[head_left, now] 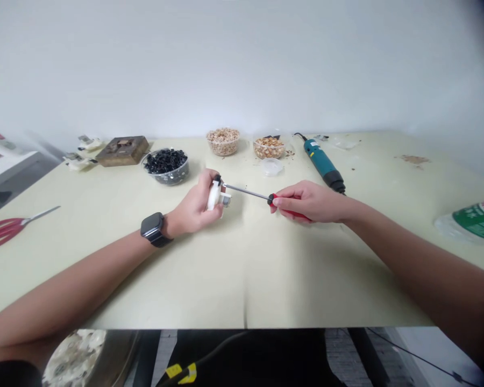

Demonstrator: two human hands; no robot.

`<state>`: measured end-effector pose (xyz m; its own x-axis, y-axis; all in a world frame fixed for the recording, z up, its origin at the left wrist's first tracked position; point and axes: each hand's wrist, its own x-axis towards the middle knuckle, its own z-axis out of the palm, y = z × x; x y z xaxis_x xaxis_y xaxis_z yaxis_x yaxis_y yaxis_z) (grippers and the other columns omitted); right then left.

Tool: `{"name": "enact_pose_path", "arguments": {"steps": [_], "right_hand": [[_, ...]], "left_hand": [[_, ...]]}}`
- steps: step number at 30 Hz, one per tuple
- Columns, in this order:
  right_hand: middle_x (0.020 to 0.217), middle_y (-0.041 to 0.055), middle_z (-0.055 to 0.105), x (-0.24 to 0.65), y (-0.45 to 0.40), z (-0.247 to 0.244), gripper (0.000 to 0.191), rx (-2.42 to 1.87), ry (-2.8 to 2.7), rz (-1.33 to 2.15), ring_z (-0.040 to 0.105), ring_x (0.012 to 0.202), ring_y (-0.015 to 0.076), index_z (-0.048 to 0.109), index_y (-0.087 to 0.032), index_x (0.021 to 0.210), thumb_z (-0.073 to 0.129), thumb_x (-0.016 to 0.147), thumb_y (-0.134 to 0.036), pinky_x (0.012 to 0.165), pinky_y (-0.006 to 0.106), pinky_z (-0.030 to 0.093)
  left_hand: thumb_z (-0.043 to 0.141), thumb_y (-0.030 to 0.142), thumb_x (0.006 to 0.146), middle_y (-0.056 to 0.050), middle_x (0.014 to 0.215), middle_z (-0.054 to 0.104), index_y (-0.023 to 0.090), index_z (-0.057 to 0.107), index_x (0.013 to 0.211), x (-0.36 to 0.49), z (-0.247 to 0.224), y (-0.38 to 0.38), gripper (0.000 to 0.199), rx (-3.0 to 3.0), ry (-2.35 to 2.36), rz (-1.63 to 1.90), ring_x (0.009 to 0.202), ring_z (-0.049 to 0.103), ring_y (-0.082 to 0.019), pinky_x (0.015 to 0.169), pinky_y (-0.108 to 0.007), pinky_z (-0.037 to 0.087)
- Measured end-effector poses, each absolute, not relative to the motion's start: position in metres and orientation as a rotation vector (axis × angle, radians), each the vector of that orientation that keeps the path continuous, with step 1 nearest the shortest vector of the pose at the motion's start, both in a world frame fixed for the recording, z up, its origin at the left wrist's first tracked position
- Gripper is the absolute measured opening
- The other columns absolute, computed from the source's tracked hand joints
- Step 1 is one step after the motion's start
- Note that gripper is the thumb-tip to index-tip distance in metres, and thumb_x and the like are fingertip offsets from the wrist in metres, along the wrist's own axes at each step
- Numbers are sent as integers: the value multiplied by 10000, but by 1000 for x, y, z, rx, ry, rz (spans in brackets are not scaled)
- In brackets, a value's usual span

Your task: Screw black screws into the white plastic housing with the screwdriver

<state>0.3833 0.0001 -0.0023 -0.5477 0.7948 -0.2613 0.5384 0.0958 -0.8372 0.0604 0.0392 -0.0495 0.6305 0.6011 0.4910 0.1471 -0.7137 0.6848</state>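
My left hand (199,207) is closed around a small white plastic part (214,195) with a black piece at its top and a greyish bit jutting out to the right. In my right hand (306,201) is a screwdriver (248,192) with a red and black handle, held between thumb and fingers. Its metal shaft points left, and the tip meets the upper edge of the white part near the black piece. Whether a screw sits there is too small to tell. Both hands are above the middle of the table.
Behind my hands stand a bowl of black pieces (166,164), two tubs of small metal-coloured pieces (223,141) and a teal electric screwdriver (323,161). A metal block (123,150) lies back left, red-handled scissors (8,231) left, a bottle (474,220) right. The table's front edge is near.
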Motion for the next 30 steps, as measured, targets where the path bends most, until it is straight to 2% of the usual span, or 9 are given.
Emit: {"name": "enact_pose_path", "arguments": {"steps": [5, 7, 10, 12, 14, 19, 23, 26, 30], "right_hand": [[678, -31, 568, 381, -2, -2, 493, -1357, -2066, 1515, 447, 477, 90, 651, -199, 1003, 731, 901, -674, 442, 237, 351], [734, -12, 630, 381, -1, -5, 437, -1385, -2133, 1249, 534, 541, 112, 645, -203, 974, 770, 884, -612, 510, 247, 403], [905, 40, 731, 381, 1, -13, 329, -1343, -2299, 596, 660, 777, 175, 714, -209, 979, 653, 982, -532, 676, 277, 446], [1006, 58, 757, 381, 2, -18, 332, -1325, -2378, 193, 679, 905, 209, 743, -228, 1065, 554, 1047, -499, 724, 292, 422], [1026, 65, 758, 382, 2, -20, 365, -1329, -2422, 21, 675, 915, 214, 739, -229, 1115, 493, 1080, -496, 716, 299, 396], [850, 18, 708, 385, 3, -13, 414, -1342, -2438, 474, 587, 742, 158, 742, -217, 1011, 529, 1053, -570, 666, 280, 386], [675, -7, 590, 386, 6, -7, 484, -1388, -2275, 975, 482, 591, 121, 696, -191, 866, 599, 986, -651, 578, 266, 369], [615, -22, 554, 386, 6, -5, 484, -1349, -2210, 1263, 466, 529, 107, 680, -185, 898, 610, 982, -657, 560, 257, 398], [624, -21, 566, 385, 6, -4, 472, -1355, -2187, 1314, 469, 522, 96, 683, -174, 952, 636, 974, -643, 546, 242, 409]], "left_hand": [[678, 304, 880, -64, 1088, 593, 221, 370, 1227, 61, -46, 40, 472, 2225, 582, 1005, 829, 611, -154, 677, -284, 509], [664, 311, 892, -56, 1089, 578, 226, 368, 1205, 63, -47, 38, 439, 2123, 606, 990, 843, 611, -152, 679, -276, 513], [655, 331, 892, -36, 1050, 570, 223, 378, 1138, 68, -49, 35, 387, 1941, 680, 952, 801, 581, -127, 649, -252, 497], [640, 355, 896, -19, 996, 569, 221, 384, 1093, 72, -50, 33, 350, 1791, 760, 913, 733, 537, -107, 597, -232, 463], [630, 379, 899, -4, 946, 564, 221, 387, 1067, 75, -50, 30, 335, 1661, 821, 883, 683, 499, -96, 551, -219, 425], [630, 392, 898, 2, 921, 569, 224, 380, 1068, 77, -52, 25, 347, 1655, 826, 843, 658, 482, -98, 545, -228, 411], [647, 370, 903, -29, 1016, 579, 218, 379, 1093, 73, -53, 26, 362, 1857, 767, 917, 770, 546, -122, 644, -256, 468], [650, 350, 906, -34, 1044, 573, 222, 359, 1115, 71, -53, 29, 381, 1991, 713, 956, 800, 567, -130, 683, -276, 478], [688, 337, 881, -33, 1052, 574, 226, 354, 1130, 71, -56, 31, 432, 2071, 725, 971, 765, 567, -124, 655, -274, 464]]}}
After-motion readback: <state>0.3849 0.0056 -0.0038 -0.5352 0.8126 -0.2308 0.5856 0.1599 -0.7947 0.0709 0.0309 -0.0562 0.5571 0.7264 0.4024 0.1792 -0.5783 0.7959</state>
